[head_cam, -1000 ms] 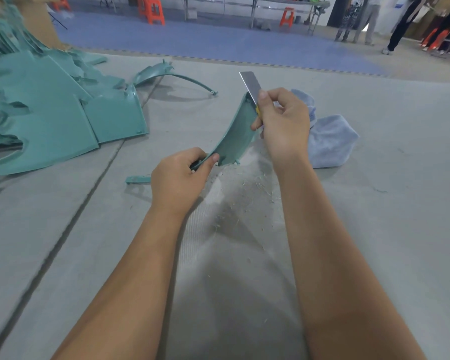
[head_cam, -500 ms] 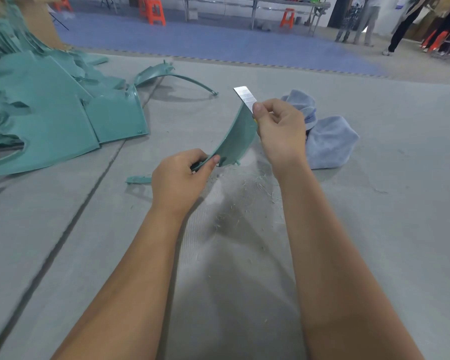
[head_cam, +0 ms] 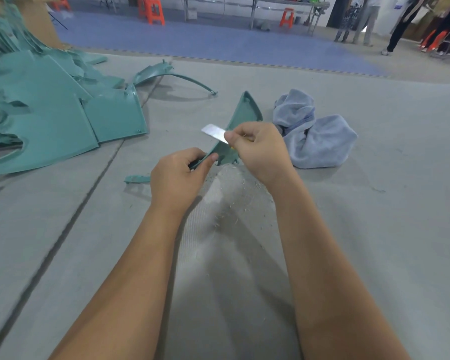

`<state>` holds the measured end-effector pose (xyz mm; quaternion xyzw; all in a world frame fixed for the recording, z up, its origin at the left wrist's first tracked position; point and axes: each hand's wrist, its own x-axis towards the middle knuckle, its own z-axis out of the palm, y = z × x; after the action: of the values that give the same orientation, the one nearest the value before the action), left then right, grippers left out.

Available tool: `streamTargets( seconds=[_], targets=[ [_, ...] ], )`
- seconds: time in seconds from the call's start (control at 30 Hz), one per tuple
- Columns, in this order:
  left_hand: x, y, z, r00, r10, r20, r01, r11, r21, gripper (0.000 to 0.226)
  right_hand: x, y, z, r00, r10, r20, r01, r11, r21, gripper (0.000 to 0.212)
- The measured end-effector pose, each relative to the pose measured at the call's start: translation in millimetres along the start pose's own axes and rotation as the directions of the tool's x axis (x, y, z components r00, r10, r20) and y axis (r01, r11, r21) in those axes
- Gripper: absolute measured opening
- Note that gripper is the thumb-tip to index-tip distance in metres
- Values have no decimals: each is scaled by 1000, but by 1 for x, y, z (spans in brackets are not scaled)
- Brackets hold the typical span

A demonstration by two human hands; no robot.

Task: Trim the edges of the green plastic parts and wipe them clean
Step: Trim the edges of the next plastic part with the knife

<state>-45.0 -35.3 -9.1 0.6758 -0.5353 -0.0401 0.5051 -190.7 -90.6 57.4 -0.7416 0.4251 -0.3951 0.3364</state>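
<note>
Floor [head_cam: 374, 229] of grey concrete carries everything. At the left lies a pile [head_cam: 44, 118] of green parts, and one curved part [head_cam: 166, 74] lies just behind it. A grey cloth [head_cam: 320, 141] lies crumpled near the right hand. In the middle the left hand [head_cam: 177, 178] has its grip clamped on the low end of a green part [head_cam: 242, 113], which stands tilted with its tip up. The right hand [head_cam: 260, 149] pinches a blade [head_cam: 215, 133] against the part's left edge. Fine shavings [head_cam: 234, 201] lie under the hands.

Workshop floor: green moulded panels [head_cam: 50, 113] heaped, orange stools [head_cam: 153, 9], workbench [head_cam: 252, 2].
</note>
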Motion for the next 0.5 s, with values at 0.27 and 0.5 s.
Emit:
streamTargets(
  seconds=[0.27, 0.5],
  targets=[
    [0, 0, 1, 1000, -20, 3, 20, 1000, 6, 35, 15, -10, -15, 975, 50, -218, 9, 964, 265, 21],
    [1, 1, 0, 1000, -16, 1, 16, 1000, 17, 35, 27, -11, -21, 971, 47, -235, -10, 988, 156, 19]
  ],
)
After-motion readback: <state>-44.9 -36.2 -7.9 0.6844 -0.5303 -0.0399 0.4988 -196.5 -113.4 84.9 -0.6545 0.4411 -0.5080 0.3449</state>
